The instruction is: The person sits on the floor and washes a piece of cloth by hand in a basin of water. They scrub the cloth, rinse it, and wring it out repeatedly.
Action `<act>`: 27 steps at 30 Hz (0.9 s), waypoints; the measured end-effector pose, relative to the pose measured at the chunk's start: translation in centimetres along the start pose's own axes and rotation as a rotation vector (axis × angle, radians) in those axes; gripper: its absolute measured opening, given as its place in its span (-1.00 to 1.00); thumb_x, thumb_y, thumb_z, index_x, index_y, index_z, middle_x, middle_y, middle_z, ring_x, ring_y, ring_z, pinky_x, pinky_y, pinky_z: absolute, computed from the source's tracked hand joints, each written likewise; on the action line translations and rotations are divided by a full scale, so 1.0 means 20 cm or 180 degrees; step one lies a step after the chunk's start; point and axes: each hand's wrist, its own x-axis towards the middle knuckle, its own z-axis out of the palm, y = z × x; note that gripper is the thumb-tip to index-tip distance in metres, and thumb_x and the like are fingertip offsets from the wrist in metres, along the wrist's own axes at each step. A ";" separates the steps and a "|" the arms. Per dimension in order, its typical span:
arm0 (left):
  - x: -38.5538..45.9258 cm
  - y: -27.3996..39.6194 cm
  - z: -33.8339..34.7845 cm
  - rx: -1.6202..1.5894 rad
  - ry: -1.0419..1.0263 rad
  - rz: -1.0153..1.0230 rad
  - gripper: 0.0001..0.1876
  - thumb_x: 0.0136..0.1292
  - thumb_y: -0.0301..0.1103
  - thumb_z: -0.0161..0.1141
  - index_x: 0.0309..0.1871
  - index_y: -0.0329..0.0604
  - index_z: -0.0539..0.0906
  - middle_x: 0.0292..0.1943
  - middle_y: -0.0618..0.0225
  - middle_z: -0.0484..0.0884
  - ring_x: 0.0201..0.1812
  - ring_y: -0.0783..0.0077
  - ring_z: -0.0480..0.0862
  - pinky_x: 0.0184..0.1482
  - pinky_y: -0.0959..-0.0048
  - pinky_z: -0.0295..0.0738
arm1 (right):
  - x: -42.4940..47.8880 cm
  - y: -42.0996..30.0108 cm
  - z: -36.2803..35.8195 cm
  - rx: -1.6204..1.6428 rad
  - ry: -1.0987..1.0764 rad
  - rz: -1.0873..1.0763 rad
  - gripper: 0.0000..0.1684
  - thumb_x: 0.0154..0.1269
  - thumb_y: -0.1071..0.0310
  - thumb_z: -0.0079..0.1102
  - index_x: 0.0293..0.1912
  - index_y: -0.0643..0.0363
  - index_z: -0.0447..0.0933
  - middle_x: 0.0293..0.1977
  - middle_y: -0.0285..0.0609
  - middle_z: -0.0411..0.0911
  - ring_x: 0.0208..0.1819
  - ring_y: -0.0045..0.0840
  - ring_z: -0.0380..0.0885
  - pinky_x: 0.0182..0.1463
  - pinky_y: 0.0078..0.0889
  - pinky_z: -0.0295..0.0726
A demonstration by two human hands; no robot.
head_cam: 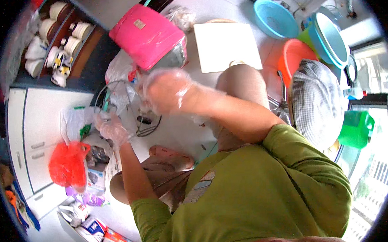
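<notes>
Both of my hands wear clear plastic gloves. My left hand (112,128) is raised beside a thin wire hoop (97,96) and a white plastic bag with green marks (73,123). Its fingertips reach the hoop's lower side, but a grip on it is not plain. My right hand (168,91), blurred, crosses in front of my knee, just below a pink bag with a silvery lining (148,35). Whether it holds anything is hidden by the blur and the glove. Below and between the hands, a dark cable or wire loop (149,133) lies on the pale floor.
A white square board (228,48) is ahead of my knee. Blue basins (275,20) and a red basin (290,56) stand right of it. Nearer are a checked cushion (318,104) and a green jug (355,130). Leftward are a red plastic bag (67,163), white cabinets (56,123) and shoe shelves (87,54).
</notes>
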 end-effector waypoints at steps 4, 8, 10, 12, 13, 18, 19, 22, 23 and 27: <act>-0.09 0.50 -0.06 -0.0050 -0.1107 0.1035 -0.30 0.08 -0.11 0.37 0.19 -0.39 0.41 0.09 -0.16 0.50 0.17 -0.08 0.45 0.24 0.14 0.33 | -0.24 0.27 -0.34 0.0512 0.2398 0.0617 -0.54 0.28 0.05 0.16 -0.05 0.25 0.56 -0.20 -0.04 0.63 -0.29 -0.25 0.64 -0.18 -0.24 0.61; -0.16 0.76 -0.09 0.0387 -0.1735 0.1174 -0.29 0.06 -0.08 0.36 0.17 -0.40 0.41 0.13 -0.21 0.46 0.23 -0.14 0.38 0.26 0.05 0.26 | -0.41 0.94 -0.05 0.3282 0.3496 0.1797 -0.60 0.36 0.11 0.09 -0.09 0.30 0.50 -0.37 -0.14 0.57 -0.41 -0.44 0.55 -0.24 -0.36 0.60; -0.19 0.79 -0.05 0.0418 -0.1895 0.1138 -0.28 0.04 -0.08 0.37 0.17 -0.40 0.42 0.15 -0.22 0.45 0.26 -0.15 0.35 0.27 0.04 0.24 | -0.52 1.19 0.27 0.5204 0.3786 0.2908 -0.72 0.34 0.20 0.11 -0.26 0.26 0.46 -0.49 -0.20 0.48 -0.50 -0.50 0.48 -0.37 -0.37 0.57; -0.21 0.84 -0.03 0.0520 -0.1926 0.1229 -0.31 0.06 -0.10 0.36 0.18 -0.36 0.42 0.18 -0.16 0.44 0.31 -0.12 0.30 0.32 0.04 0.19 | -0.67 1.38 0.69 0.5408 0.4864 0.3759 -0.73 0.26 0.20 0.21 -0.25 0.19 0.44 -0.48 -0.16 0.45 -0.57 -0.48 0.45 -0.58 -0.30 0.49; -0.20 0.81 -0.06 0.0723 -0.1797 0.1481 -0.32 0.08 -0.12 0.35 0.20 -0.33 0.42 0.19 -0.13 0.44 0.32 -0.11 0.30 0.34 0.04 0.17 | -0.69 1.35 0.85 0.5767 0.4849 0.4185 -0.71 0.24 0.15 0.23 -0.23 0.17 0.46 -0.43 -0.16 0.46 -0.51 -0.43 0.48 -0.55 -0.27 0.48; -0.32 0.67 0.02 0.0203 -0.1437 0.2571 -0.44 0.15 -0.23 0.29 0.20 -0.22 0.43 0.26 0.03 0.40 0.35 -0.07 0.27 0.40 0.01 0.07 | -0.92 1.38 1.29 0.5735 0.2899 0.4518 -0.26 0.22 -0.06 0.23 0.29 0.04 0.28 0.07 -0.01 0.41 -0.02 -0.23 0.47 -0.07 -0.11 0.54; -0.36 0.65 0.03 0.0209 -0.1783 0.2376 -0.46 0.15 -0.25 0.29 0.19 -0.21 0.44 0.26 0.05 0.40 0.34 -0.07 0.28 0.40 0.01 0.07 | -0.89 1.36 1.25 0.5963 0.2914 0.4333 -0.24 0.25 -0.06 0.20 0.33 0.03 0.23 0.13 0.00 0.38 0.03 -0.21 0.46 0.00 -0.08 0.53; -0.47 0.74 0.08 0.0169 -0.2670 0.2037 -0.51 0.13 -0.32 0.27 0.15 -0.18 0.45 0.24 0.08 0.40 0.32 -0.06 0.30 0.39 0.00 0.08 | -0.84 1.42 1.24 0.6496 0.3148 0.3591 -0.31 0.33 0.03 0.12 0.34 0.07 0.22 0.16 0.00 0.37 0.08 -0.17 0.44 0.09 0.04 0.52; -0.48 0.83 0.07 0.0216 -0.2864 0.2101 -0.52 0.12 -0.33 0.26 0.14 -0.17 0.45 0.22 0.08 0.41 0.31 -0.05 0.31 0.39 0.01 0.08 | -0.85 1.47 1.27 0.6631 0.3251 0.3304 -0.37 0.35 0.07 0.09 0.32 0.09 0.24 0.15 -0.01 0.39 0.09 -0.16 0.45 0.10 0.08 0.52; -0.49 0.94 0.15 0.0333 -0.3259 0.2488 -0.48 0.07 -0.36 0.25 0.15 -0.15 0.44 0.15 0.09 0.45 0.28 -0.03 0.36 0.37 0.02 0.12 | -0.73 1.52 1.24 0.6560 0.3638 0.3980 -0.53 0.38 0.18 0.07 0.19 0.19 0.35 0.07 -0.03 0.47 0.02 -0.26 0.52 -0.03 -0.07 0.69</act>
